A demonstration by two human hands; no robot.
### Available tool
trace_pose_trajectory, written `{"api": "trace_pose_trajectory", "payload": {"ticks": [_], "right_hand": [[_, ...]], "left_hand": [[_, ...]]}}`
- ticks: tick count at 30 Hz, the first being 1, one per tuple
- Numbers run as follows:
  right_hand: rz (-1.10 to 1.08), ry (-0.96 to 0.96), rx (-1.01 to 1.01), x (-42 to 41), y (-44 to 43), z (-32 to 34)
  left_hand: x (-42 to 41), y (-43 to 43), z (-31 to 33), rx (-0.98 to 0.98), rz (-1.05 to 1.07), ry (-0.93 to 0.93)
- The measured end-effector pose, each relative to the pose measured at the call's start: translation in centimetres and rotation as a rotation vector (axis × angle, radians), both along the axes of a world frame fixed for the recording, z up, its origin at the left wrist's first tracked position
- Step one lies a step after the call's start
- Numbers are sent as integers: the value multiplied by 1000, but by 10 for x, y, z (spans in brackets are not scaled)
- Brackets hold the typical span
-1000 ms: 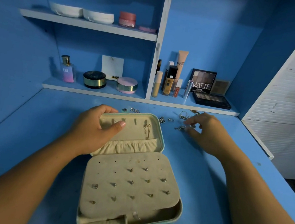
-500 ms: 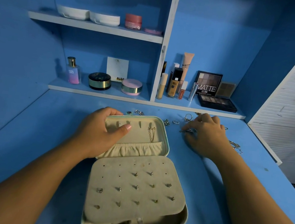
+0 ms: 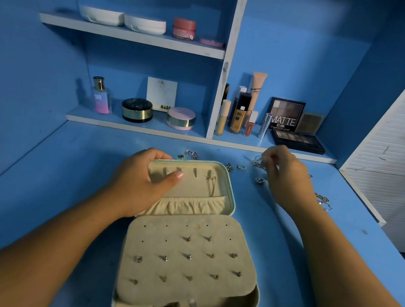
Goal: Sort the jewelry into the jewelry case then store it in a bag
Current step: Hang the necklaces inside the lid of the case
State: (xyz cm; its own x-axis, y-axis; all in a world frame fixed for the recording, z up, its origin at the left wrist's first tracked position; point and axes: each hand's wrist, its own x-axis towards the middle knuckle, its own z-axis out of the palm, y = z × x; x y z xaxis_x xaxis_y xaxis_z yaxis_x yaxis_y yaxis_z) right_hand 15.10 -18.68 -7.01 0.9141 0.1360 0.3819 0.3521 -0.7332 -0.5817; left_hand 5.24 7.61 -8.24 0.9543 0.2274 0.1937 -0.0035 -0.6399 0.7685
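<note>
While the left hand point(image 3: 140, 181) grips the far left rim of the open pale-green, beige-lined jewelry case point(image 3: 192, 190), thumb inside its lid, small metal studs point(image 3: 188, 255) sit in the case's padded panel. Right of the case, the right hand point(image 3: 287, 178) hovers with curled fingers beside a silver ring point(image 3: 257, 159); whether it pinches the ring I cannot tell. Thin silver chains point(image 3: 323, 200) lie farther right.

Perfume bottle point(image 3: 101, 96), two round compacts point(image 3: 137, 109), foundation tubes point(image 3: 239, 113), matte eyeshadow palette point(image 3: 286, 115), pink jar point(image 3: 184, 28)
</note>
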Motion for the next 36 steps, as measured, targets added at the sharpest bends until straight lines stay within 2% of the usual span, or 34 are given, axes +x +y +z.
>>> {"api": "trace_pose_trajectory", "payload": {"ticks": [7,13,20,29,32,36], "right_hand": [[86,-26,405,-10,3,11],[280,-70,547,-31,16,27],[566,-62,609,-56,41,32],[742,79,592,-72,62,28],[741,105,607,-72,62,28],[706,127,627,-69,61,27]], "left_hand": [[-2,-13,-11,0,-73,102],[-1,-13,-11,67,-97,73],[-6,-19,1,88,-210,-210],[-14,-30,12,15,-374,-182],[-12,-30,12,-96,-384,-226],[-11,-27,9,-225,-322,-185]]}}
